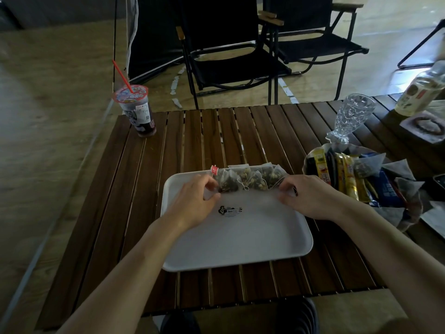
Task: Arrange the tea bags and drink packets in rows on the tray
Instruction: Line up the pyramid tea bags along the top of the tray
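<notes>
tray point(240, 237) 1 | cup point(140, 114) 1 | glass point(351, 116) 1 | chairs point(228, 44) 2

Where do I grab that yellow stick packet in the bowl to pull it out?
Pinch the yellow stick packet by its top end, coming down from above. It stands leaning in the bowl with that end poking up clear of the rim. Its lower part is tucked in beside the other packets, so a side grab would probably bump them.

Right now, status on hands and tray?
Left hand, right hand pinch tea bag row on tray, far edge. Drink packets in bowl, right. Glass beyond bowl.
</notes>
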Action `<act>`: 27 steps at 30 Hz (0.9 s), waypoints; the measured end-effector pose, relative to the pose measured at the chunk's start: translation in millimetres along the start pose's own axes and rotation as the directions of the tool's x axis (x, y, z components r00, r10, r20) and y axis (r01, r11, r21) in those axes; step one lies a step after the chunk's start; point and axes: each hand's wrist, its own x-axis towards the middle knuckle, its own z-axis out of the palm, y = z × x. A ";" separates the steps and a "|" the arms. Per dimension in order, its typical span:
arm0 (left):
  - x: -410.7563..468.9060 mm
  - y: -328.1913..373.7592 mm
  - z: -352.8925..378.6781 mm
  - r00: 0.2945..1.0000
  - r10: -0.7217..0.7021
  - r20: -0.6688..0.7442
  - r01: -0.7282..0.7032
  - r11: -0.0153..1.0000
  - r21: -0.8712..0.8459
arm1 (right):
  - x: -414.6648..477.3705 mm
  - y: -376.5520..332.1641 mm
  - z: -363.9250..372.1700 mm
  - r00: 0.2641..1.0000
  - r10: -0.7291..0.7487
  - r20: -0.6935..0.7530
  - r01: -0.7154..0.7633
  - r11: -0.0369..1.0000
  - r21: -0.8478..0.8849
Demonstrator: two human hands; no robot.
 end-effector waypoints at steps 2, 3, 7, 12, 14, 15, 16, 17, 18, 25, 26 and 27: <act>0.0 2.0 1.1 0.999 0.023 0.023 -0.023 1.000 0.002 | -0.7 -0.9 -0.1 1.000 -0.006 0.000 0.006 1.000 -0.002; 0.3 2.9 1.3 0.999 0.030 0.027 -0.030 1.000 0.003 | -1.0 -1.1 -0.1 1.000 -0.010 0.003 0.010 1.000 -0.001; 0.7 3.4 -1.4 0.999 0.020 0.036 -0.020 1.000 0.004 | -0.6 -1.0 -0.6 1.000 -0.007 0.015 0.007 1.000 -0.002; -6.8 0.1 -9.4 0.999 -0.024 0.037 0.020 0.996 0.082 | -4.3 -3.3 -3.1 0.995 -0.069 0.066 0.070 0.998 -0.007; -11.7 1.7 -13.1 0.998 -0.020 0.059 0.011 0.989 0.148 | -7.5 -6.4 -6.0 0.979 -0.129 0.157 0.126 0.992 0.027; -13.6 3.3 -14.0 0.997 -0.015 0.076 0.001 0.986 0.169 | -10.2 -8.3 -7.8 0.967 -0.155 0.201 0.148 0.988 0.047; -15.2 5.1 -13.8 0.995 -0.009 0.094 -0.009 0.982 0.186 | -12.5 -10.1 -9.9 0.956 -0.176 0.236 0.166 0.984 0.062; -16.6 7.5 -13.2 0.994 0.001 0.110 -0.023 0.980 0.199 | -14.6 -11.5 -11.6 0.948 -0.188 0.256 0.175 0.982 0.070; -18.3 10.1 -12.4 0.993 0.010 0.120 -0.035 0.978 0.205 | -16.3 -12.3 -13.5 0.948 -0.189 0.258 0.176 0.982 0.072; -23.3 34.8 -9.5 0.992 0.117 0.044 -0.124 0.972 0.200 | -33.9 30.9 -52.0 0.991 0.028 -0.131 -0.011 0.992 0.127; -24.2 36.9 -7.5 0.990 0.128 0.055 -0.137 0.967 0.216 | -35.8 42.6 -58.0 0.975 0.098 -0.198 -0.068 0.986 0.151; -24.8 39.4 -5.0 0.988 0.141 0.070 -0.153 0.961 0.228 | -37.6 55.1 -63.7 0.945 0.175 -0.277 -0.131 0.977 0.171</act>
